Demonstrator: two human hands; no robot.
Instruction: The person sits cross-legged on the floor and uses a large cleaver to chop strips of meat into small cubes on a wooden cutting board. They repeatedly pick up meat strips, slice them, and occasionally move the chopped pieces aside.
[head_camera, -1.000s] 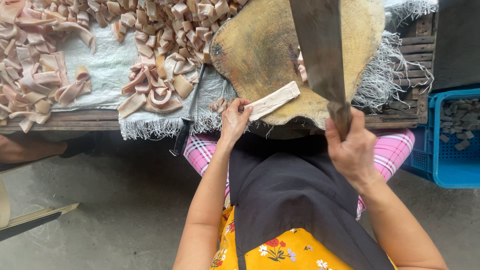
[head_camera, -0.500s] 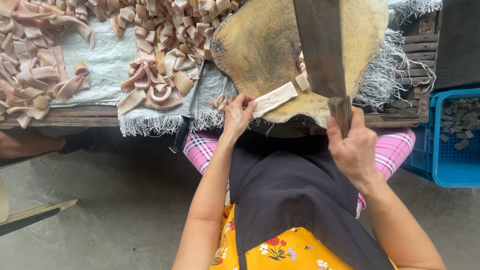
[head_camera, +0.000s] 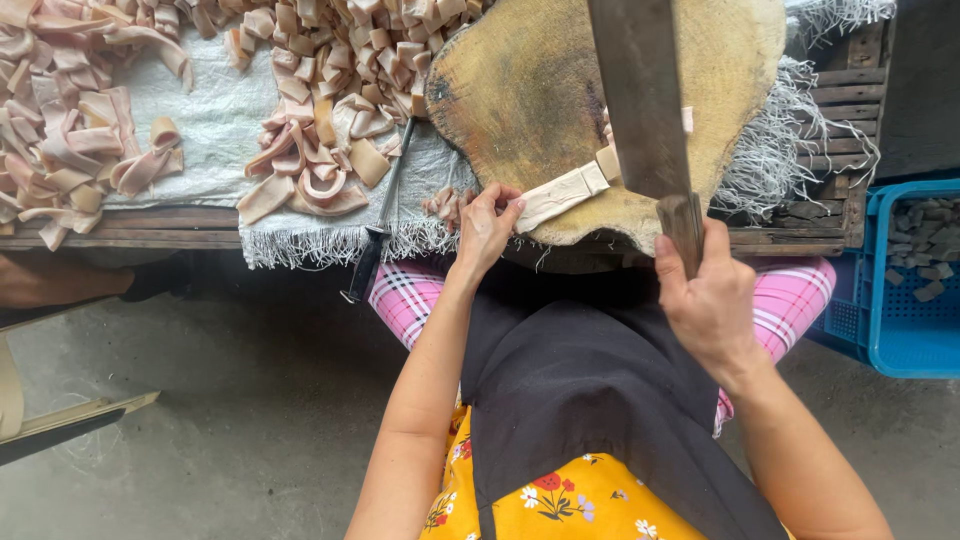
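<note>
A round wooden chopping block (head_camera: 540, 90) rests on the low bench in front of me. My left hand (head_camera: 487, 228) pinches the near end of a pale strip of pork skin (head_camera: 562, 194) lying on the block's front edge. My right hand (head_camera: 708, 300) grips the wooden handle of a large cleaver (head_camera: 640, 95); its broad blade stands over the strip's far end. A small cut piece (head_camera: 607, 162) lies right beside the blade.
Heaps of cut pork-skin pieces (head_camera: 330, 110) cover a white woven sack (head_camera: 215, 115) spread on the bench to the left. A dark-handled knife (head_camera: 378, 225) lies at the sack's edge. A blue plastic crate (head_camera: 905, 290) stands at right. Concrete floor lies below.
The cleaver has come down across the strip and a short piece is now cut off at its far end. My left hand still holds the strip's near end.
</note>
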